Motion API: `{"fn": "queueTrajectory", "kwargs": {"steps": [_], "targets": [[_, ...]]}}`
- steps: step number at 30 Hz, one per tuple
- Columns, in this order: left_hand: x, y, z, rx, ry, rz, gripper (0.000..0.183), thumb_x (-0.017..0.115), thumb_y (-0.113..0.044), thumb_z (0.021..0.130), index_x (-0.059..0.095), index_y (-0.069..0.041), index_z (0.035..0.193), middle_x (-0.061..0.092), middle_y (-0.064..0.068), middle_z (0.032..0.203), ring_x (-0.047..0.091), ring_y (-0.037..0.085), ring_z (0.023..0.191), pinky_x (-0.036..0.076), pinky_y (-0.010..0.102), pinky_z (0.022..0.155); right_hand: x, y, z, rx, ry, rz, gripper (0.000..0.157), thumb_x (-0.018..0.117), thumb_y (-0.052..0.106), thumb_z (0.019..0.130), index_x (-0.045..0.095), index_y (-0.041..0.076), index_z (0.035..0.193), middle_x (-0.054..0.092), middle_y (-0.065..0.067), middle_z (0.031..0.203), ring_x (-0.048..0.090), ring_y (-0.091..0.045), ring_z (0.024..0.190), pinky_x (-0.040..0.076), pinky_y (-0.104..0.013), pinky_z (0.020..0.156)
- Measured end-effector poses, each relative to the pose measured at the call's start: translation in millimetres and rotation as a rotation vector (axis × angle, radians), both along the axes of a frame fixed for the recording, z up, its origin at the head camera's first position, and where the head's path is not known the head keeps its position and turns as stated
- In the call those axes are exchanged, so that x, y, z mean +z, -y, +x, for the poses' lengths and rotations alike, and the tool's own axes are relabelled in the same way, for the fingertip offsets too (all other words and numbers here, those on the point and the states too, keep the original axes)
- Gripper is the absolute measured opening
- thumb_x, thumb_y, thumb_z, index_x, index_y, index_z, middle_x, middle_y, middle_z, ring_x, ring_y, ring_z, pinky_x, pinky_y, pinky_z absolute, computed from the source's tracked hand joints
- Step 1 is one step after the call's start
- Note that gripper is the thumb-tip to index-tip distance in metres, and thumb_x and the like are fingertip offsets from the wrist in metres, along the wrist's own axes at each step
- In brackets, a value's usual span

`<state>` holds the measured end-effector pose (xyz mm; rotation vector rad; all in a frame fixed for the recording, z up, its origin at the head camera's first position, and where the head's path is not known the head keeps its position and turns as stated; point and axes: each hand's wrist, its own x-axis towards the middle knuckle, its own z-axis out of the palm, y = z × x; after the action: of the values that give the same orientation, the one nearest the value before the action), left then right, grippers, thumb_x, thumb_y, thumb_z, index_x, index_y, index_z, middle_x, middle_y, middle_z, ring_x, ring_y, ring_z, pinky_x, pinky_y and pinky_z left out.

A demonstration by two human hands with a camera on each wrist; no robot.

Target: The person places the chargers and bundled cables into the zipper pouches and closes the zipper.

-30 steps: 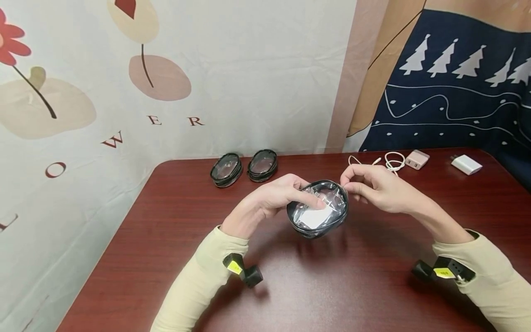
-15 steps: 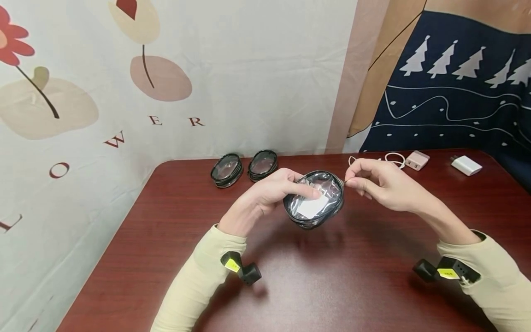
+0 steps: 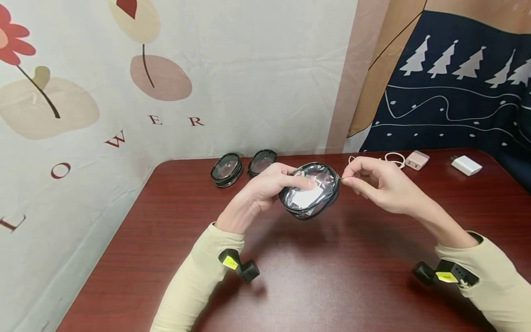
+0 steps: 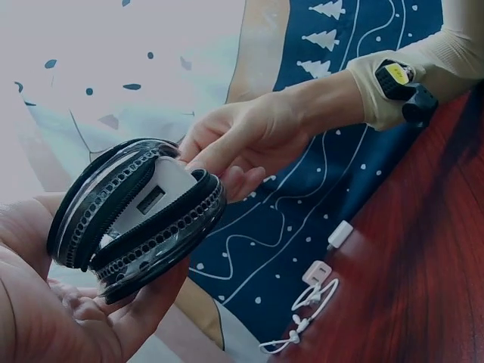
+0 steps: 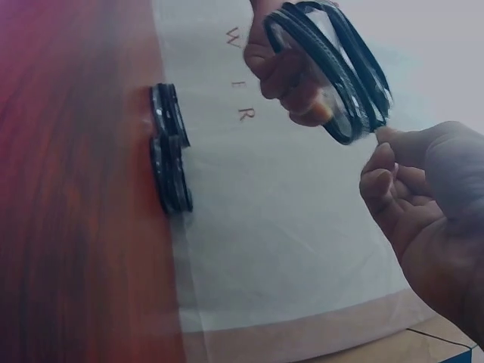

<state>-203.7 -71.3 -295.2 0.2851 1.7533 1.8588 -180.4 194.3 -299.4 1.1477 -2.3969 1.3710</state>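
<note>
My left hand [image 3: 267,188] grips a clear round zip pouch [image 3: 327,184] with black trim, the thumb lying across its front and the fingers behind. The pouch is held up above the table, tilted. In the left wrist view its zip stands parted, and a white charger [image 4: 170,181] with a USB slot shows inside the gap. My right hand [image 3: 383,184] pinches the small zip pull [image 3: 342,179] between thumb and forefinger at the pouch's right end. The right wrist view shows those fingertips right at the trim's lower corner.
Two similar clear pouches, one on the left [image 3: 227,169] and one beside it [image 3: 262,161], lie at the table's back edge. A white cable [image 3: 395,159], a pink two-port charger [image 3: 417,160] and a white charger [image 3: 466,165] lie at the back right. A printed cloth [image 3: 257,83] hangs behind.
The left hand has moved the pouch up and slightly left. The right hand has risen a little, its pinch staying at the pouch's right end.
</note>
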Motion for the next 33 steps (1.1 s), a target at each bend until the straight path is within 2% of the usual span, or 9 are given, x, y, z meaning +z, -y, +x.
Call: {"fn": "queueTrajectory", "kwargs": {"steps": [6,9,12,16,18,20,22,25,33], "targets": [[1.9,1.4,-1.3,0.013,0.022,0.020,0.004,0.069,-0.001,0.087,0.071,-0.003,0.084,0.068,0.004,0.068,0.064,0.010,0.062,0.054,0.022,0.059,2.0,2.9,2.6,0.004,-0.052,0.010,0.030,0.071,-0.013,0.086,0.065,0.013,0.100,0.058,0.004,0.084,0.054,-0.011,0.068,0.047,-0.022,0.056],[1.5,2.9,-3.4,-0.012,0.023,0.027,0.004,0.068,-0.001,0.087,0.071,-0.004,0.086,0.068,0.003,0.069,0.064,0.010,0.063,0.054,0.022,0.059,3.6,2.4,3.7,-0.006,-0.073,0.014,0.033,0.072,-0.014,0.085,0.066,0.014,0.101,0.059,0.005,0.085,0.054,-0.011,0.069,0.047,-0.021,0.055],[-0.1,6.2,-5.8,-0.092,0.025,0.013,0.008,0.066,-0.002,0.088,0.069,-0.002,0.095,0.068,0.004,0.074,0.064,0.011,0.066,0.054,0.023,0.061,3.6,3.2,3.7,-0.023,-0.084,0.007,0.034,0.072,-0.015,0.084,0.066,0.014,0.101,0.059,0.004,0.085,0.054,-0.011,0.066,0.047,-0.020,0.053],[-1.2,8.9,-5.7,-0.255,0.059,-0.001,0.024,0.063,-0.002,0.088,0.062,0.002,0.112,0.070,0.007,0.086,0.067,0.015,0.076,0.057,0.027,0.069,1.4,6.1,3.3,-0.015,-0.072,0.001,0.033,0.071,-0.016,0.085,0.064,0.012,0.101,0.060,0.003,0.085,0.055,-0.011,0.064,0.048,-0.020,0.053],[-1.3,8.0,-3.8,-0.315,0.080,-0.004,0.028,0.063,0.000,0.087,0.061,0.003,0.114,0.070,0.008,0.090,0.068,0.017,0.079,0.057,0.030,0.073,0.3,7.4,3.4,-0.003,-0.064,0.001,0.033,0.070,-0.016,0.085,0.064,0.012,0.101,0.061,0.002,0.084,0.055,-0.011,0.064,0.048,-0.021,0.053],[-1.4,5.6,-1.6,-0.343,0.083,-0.010,0.026,0.064,0.001,0.087,0.062,0.004,0.112,0.071,0.008,0.090,0.068,0.017,0.080,0.057,0.031,0.075,0.1,7.5,3.2,0.005,-0.060,0.001,0.032,0.070,-0.015,0.086,0.065,0.011,0.102,0.061,0.002,0.083,0.055,-0.011,0.063,0.048,-0.021,0.053],[-2.6,2.7,0.0,-0.334,0.070,-0.018,0.020,0.065,0.001,0.087,0.065,0.004,0.107,0.072,0.008,0.086,0.068,0.017,0.079,0.057,0.031,0.074,0.3,6.8,2.8,0.001,-0.065,0.009,0.032,0.071,-0.014,0.086,0.067,0.012,0.103,0.061,0.004,0.083,0.055,-0.011,0.063,0.049,-0.021,0.053],[-4.9,-1.4,1.2,-0.277,0.052,-0.014,0.014,0.065,0.001,0.087,0.068,0.003,0.101,0.072,0.007,0.081,0.068,0.015,0.075,0.056,0.029,0.072,1.1,4.6,2.2,-0.033,-0.084,0.029,0.032,0.073,-0.013,0.085,0.069,0.013,0.102,0.061,0.004,0.083,0.055,-0.010,0.063,0.048,-0.021,0.053],[-5.7,-5.2,1.0,-0.119,0.032,0.005,0.015,0.068,0.002,0.087,0.068,0.005,0.102,0.071,0.007,0.077,0.067,0.015,0.072,0.056,0.027,0.068,1.2,2.9,3.7,-0.152,-0.211,0.079,0.032,0.079,-0.009,0.080,0.070,0.015,0.099,0.062,0.011,0.086,0.054,-0.006,0.069,0.045,-0.016,0.056]]}}
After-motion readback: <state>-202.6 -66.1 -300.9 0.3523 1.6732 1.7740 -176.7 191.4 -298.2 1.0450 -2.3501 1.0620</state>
